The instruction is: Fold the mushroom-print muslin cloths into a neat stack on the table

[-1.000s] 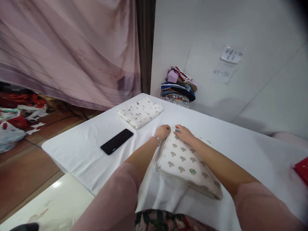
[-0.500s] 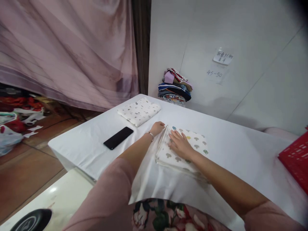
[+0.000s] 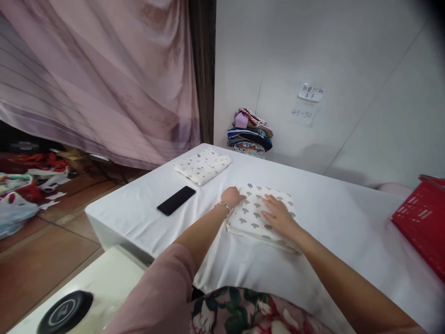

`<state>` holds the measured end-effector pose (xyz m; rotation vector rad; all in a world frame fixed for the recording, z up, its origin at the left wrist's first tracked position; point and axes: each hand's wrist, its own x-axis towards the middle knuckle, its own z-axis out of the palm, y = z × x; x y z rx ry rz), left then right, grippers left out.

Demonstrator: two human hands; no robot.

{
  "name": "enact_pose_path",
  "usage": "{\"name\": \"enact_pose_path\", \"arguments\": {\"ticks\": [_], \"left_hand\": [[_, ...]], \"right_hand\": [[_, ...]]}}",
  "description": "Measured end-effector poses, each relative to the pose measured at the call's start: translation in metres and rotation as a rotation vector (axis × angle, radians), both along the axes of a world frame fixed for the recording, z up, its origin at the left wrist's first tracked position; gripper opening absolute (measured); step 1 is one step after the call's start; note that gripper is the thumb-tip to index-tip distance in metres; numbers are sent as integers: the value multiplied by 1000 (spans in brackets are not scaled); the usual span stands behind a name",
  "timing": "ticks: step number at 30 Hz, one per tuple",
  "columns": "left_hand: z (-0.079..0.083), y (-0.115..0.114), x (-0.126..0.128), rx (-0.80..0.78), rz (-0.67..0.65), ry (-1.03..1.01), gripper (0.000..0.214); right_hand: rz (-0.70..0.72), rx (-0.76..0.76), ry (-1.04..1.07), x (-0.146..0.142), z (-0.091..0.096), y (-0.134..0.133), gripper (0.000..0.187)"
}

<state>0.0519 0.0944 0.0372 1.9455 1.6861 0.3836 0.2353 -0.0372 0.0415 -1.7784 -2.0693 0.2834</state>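
Note:
A folded white cloth (image 3: 251,214) printed with grey mushrooms and a few coloured ones lies in front of me on the table. My left hand (image 3: 232,197), with a bracelet at the wrist, is closed on its left edge, the thumb on top and the other fingers mostly hidden. On the right part of the cloth rests my right hand (image 3: 280,217), flat with fingers spread. Farther back on the left lies a second folded white cloth (image 3: 203,166) with small dark prints, apart from both hands.
A black phone (image 3: 176,200) lies left of my left arm on the white-covered table (image 3: 330,222). A red plastic basket (image 3: 422,222) stands at the right edge. Behind the table rises a stack of folded fabrics (image 3: 249,132). At lower left, a black round object (image 3: 66,311) sits on a pale surface.
My left hand has moved from the cloth's far left corner inward onto its left edge. My right hand has slid to the right across the cloth. The view has shifted slightly.

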Motion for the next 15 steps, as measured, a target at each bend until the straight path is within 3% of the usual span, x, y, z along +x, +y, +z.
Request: {"name": "enact_pose_path", "arguments": {"ticks": [3, 5, 7, 10, 15], "left_hand": [[-4, 2, 4, -33, 6, 5, 30], [-6, 4, 4, -49, 6, -7, 29], [-7, 5, 2, -49, 9, -23, 27], [-8, 5, -1, -32, 24, -40, 25], [-10, 2, 0, -9, 59, -54, 27]], "right_hand": [[-337, 44, 127, 45, -11, -15, 53], [-539, -28, 308, 65, -21, -24, 58], [-655, -115, 515, 73, -30, -31, 64], [-665, -160, 696, 70, -38, -38, 70], [-667, -144, 697, 64, -40, -35, 77]]}}
